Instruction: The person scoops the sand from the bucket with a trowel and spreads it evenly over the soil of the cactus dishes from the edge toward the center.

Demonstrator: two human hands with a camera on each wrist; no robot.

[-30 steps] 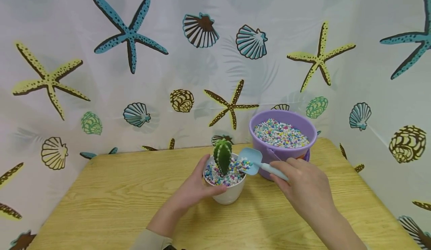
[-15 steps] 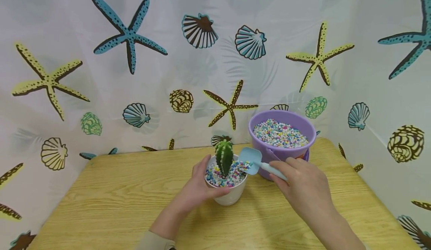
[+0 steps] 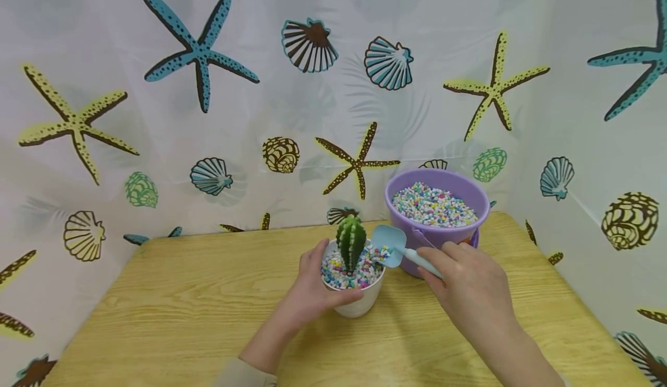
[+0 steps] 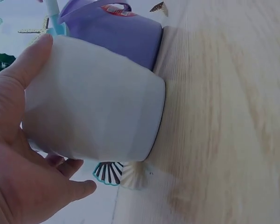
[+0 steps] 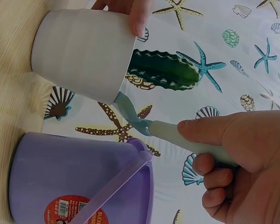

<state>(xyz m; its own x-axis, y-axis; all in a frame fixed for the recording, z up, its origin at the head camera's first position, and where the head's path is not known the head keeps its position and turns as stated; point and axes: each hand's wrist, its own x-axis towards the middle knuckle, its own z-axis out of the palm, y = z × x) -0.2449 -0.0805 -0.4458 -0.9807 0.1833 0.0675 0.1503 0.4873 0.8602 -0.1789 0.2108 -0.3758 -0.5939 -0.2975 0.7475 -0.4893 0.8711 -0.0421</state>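
Note:
My left hand (image 3: 318, 288) holds a white flower pot (image 3: 359, 305) on the table, thumb across the near side of the rim and fingers round the left side. A ribbed green cactus (image 3: 351, 245) stands in it, amid small multicoloured pebbles (image 3: 336, 276). In my right hand (image 3: 471, 283) is the handle of a light-blue toy shovel (image 3: 394, 235); its blade overlaps the pot's right rim, with some pebbles on it. The right wrist view shows the blade's tip (image 5: 123, 105) right at the rim. From the left wrist, the pot (image 4: 95, 100) hides most of the cactus.
A purple bucket (image 3: 443, 234) full of the same pebbles stands behind the shovel at right, its handle (image 5: 116, 189) hanging down its side. The wooden table (image 3: 198, 294) ends at a curtain (image 3: 234, 114) printed with starfish and shells.
My left hand has moved slightly right with the pot, and the cactus has shifted right with it. The shovel and my right hand have barely moved.

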